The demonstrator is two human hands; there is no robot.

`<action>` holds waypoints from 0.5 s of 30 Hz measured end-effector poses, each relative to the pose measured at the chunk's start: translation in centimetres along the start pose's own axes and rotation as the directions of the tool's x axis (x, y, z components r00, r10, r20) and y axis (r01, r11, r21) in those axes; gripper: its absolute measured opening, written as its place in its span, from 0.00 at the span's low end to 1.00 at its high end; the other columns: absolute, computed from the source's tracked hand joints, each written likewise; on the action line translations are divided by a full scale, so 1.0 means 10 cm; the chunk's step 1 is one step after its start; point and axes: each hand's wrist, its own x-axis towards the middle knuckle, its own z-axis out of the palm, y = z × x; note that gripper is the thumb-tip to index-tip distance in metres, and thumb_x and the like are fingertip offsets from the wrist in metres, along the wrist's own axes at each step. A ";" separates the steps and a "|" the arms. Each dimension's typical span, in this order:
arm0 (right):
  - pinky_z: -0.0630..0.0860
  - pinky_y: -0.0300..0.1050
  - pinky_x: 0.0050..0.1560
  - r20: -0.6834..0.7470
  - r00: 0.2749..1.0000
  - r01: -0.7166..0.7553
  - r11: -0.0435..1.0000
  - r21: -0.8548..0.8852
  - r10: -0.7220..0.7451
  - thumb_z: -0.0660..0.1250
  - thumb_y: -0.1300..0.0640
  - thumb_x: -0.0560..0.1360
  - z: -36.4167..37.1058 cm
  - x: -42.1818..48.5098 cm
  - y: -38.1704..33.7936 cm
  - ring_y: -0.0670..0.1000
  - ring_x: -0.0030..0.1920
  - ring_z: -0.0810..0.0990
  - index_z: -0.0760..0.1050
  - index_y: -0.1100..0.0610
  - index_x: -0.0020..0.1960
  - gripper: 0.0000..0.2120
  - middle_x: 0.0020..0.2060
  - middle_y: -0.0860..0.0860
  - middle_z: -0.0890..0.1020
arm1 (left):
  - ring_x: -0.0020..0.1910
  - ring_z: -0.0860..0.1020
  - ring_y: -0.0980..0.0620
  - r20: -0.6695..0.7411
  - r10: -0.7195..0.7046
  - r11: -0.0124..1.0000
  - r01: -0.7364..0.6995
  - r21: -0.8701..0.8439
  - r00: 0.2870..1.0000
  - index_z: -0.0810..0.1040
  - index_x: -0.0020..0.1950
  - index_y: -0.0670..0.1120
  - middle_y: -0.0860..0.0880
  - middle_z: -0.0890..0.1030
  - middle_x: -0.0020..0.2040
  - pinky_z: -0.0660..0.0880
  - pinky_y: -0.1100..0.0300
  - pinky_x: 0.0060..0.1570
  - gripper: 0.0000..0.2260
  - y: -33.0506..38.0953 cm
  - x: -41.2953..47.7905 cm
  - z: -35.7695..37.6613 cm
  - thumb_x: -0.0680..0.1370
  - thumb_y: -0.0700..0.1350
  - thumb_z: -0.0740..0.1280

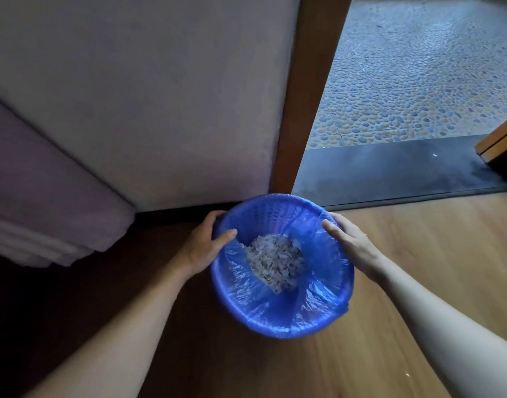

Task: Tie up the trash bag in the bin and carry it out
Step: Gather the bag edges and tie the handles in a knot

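Observation:
A round blue bin [278, 209] stands on the wooden floor by the door frame. It is lined with a thin blue trash bag [312, 305] folded over its rim. Pale crumpled scraps [275, 259] lie at the bottom of the bag. My left hand [206, 248] grips the left edge of the rim, thumb inside and fingers outside, on the bag's plastic. My right hand [349, 242] rests on the right edge of the rim with its fingers stretched over the plastic; whether it pinches the bag is unclear.
A grey upholstered sofa side [149, 96] rises just behind the bin, with a cushion [45, 196] at the left. A brown door frame [304, 96] stands beside an open doorway with a dark threshold [390, 173] and a pebble-tiled floor [418, 81] beyond.

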 end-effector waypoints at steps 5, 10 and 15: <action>0.75 0.60 0.60 0.012 0.991 -0.133 0.948 0.290 0.136 0.55 0.37 0.80 0.08 0.07 0.04 0.57 0.50 0.83 0.81 0.55 0.55 0.25 0.51 0.59 0.85 | 0.50 0.79 0.47 -0.210 0.088 0.949 -0.018 0.314 0.974 0.78 0.51 0.45 0.46 0.82 0.50 0.73 0.53 0.52 0.20 0.10 0.10 -0.11 0.75 0.61 0.63; 0.78 0.52 0.52 0.004 0.968 -0.247 0.955 0.162 0.250 0.59 0.37 0.77 0.04 0.09 0.13 0.55 0.46 0.84 0.83 0.58 0.47 0.27 0.46 0.55 0.87 | 0.46 0.77 0.50 -0.258 0.256 0.894 -0.126 0.431 0.932 0.77 0.46 0.46 0.48 0.79 0.46 0.73 0.55 0.48 0.08 0.29 0.13 -0.17 0.77 0.50 0.67; 0.74 0.45 0.41 0.102 0.951 -0.295 0.955 0.028 0.291 0.64 0.54 0.64 0.05 0.01 0.16 0.48 0.35 0.78 0.80 0.56 0.38 0.08 0.37 0.51 0.84 | 0.46 0.77 0.53 -0.251 0.406 0.863 -0.278 0.422 0.878 0.79 0.47 0.46 0.49 0.80 0.47 0.73 0.58 0.49 0.01 0.42 0.06 -0.04 0.76 0.42 0.69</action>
